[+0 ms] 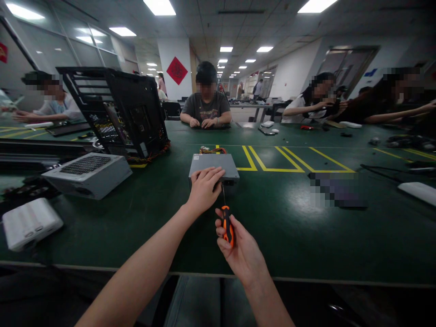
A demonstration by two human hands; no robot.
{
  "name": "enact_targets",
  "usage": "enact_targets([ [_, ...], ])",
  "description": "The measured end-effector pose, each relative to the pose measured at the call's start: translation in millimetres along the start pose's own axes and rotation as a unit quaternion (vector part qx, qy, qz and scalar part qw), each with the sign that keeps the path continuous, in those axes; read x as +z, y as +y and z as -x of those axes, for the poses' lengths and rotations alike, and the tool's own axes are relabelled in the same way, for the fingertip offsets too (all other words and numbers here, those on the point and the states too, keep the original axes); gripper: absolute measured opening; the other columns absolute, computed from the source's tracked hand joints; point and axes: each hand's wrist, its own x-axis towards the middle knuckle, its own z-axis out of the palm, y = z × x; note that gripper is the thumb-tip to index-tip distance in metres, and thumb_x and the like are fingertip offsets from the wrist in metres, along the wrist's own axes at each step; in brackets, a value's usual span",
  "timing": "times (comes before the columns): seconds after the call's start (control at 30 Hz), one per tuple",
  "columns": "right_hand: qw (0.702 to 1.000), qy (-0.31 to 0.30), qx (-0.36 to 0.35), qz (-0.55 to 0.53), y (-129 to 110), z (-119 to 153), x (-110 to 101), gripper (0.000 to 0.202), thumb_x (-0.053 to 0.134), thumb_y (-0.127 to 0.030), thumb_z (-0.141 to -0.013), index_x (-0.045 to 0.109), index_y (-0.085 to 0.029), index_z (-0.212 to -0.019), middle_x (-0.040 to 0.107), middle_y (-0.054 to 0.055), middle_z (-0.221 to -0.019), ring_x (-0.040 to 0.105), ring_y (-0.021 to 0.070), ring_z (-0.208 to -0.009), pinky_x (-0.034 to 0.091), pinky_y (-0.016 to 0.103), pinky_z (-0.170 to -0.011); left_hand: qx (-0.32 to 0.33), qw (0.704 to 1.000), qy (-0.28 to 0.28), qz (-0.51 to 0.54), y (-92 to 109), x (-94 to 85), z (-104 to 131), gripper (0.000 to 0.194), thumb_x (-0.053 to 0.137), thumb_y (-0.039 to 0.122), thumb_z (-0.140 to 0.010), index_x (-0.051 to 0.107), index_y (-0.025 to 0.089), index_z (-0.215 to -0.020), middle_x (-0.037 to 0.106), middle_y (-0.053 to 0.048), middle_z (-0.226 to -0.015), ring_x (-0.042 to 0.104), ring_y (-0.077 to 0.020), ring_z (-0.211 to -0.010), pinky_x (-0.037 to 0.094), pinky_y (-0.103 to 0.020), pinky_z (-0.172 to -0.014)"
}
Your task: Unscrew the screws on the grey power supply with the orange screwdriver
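Observation:
In the middle of the table sits a grey computer power supply (218,160), with a bundle of coloured cables (214,150) behind it. My left hand (204,186) is bent over its front edge and holds it, fingers together across the top. Below it, my right hand (238,245) is closed around the orange and black handle of a screwdriver (228,227). The thin shaft points up at the front face of the power supply, right of my left hand. Where the tip meets the case is too small to make out.
To the left stand a second power supply (98,175), an open black computer case (126,113) and a white power strip (32,222). A dark, partly blurred flat object (340,193) lies to the right on the green table (289,245). A person (206,100) sits opposite; others work at both sides.

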Motion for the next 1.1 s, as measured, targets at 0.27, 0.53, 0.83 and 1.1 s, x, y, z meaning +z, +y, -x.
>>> enact_targets([
  [0.27,0.999,-0.005,-0.042,0.017,1.0,-1.9,-4.0,0.006,0.058,-0.004,-0.072,0.062,-0.009,-0.072,0.063,0.008,-0.073,0.053,0.0062,-0.058,0.036,0.011,-0.04,0.0,1.0,-0.004,-0.006,0.3,-0.5,0.1,0.036,0.044,0.021,-0.086,0.05,0.027,-0.121,0.052,-0.001,-0.13,0.042,-0.0195,-0.12,0.025,-0.04,-0.096],
  [0.53,1.0,-0.006,0.03,0.006,-1.3,0.7,-0.2,0.024,0.044,-0.02,-0.086,0.062,-0.008,-0.096,0.061,0.007,-0.073,0.054,0.0078,-0.058,0.037,0.013,-0.039,-0.004,1.0,-0.001,-0.003,0.5,-0.6,0.0,0.037,0.045,0.02,-0.085,0.051,0.028,-0.121,0.053,-0.001,-0.129,0.043,-0.0198,-0.119,0.026,-0.04,-0.095],
  [0.83,0.997,-0.036,-0.046,0.046,3.0,1.0,-6.3,0.012,0.067,-0.008,-0.064,0.064,-0.011,-0.075,0.062,0.006,-0.075,0.05,0.0065,-0.059,0.035,0.012,-0.04,-0.003,1.0,-0.004,-0.004,0.1,-0.9,0.0,0.037,0.045,0.021,-0.085,0.051,0.028,-0.121,0.053,-0.001,-0.129,0.043,-0.019,-0.119,0.026,-0.039,-0.095],
  [1.1,0.989,-0.048,-0.093,0.1,8.2,5.1,-7.4,0.038,0.072,-0.007,-0.057,0.066,-0.016,-0.093,0.063,0.004,-0.085,0.054,0.009,-0.072,0.043,0.015,-0.052,-0.006,1.0,-0.001,0.0,-0.4,0.6,0.2,0.036,0.045,0.021,-0.086,0.051,0.028,-0.12,0.052,0.001,-0.129,0.043,-0.0177,-0.119,0.025,-0.039,-0.096],
])
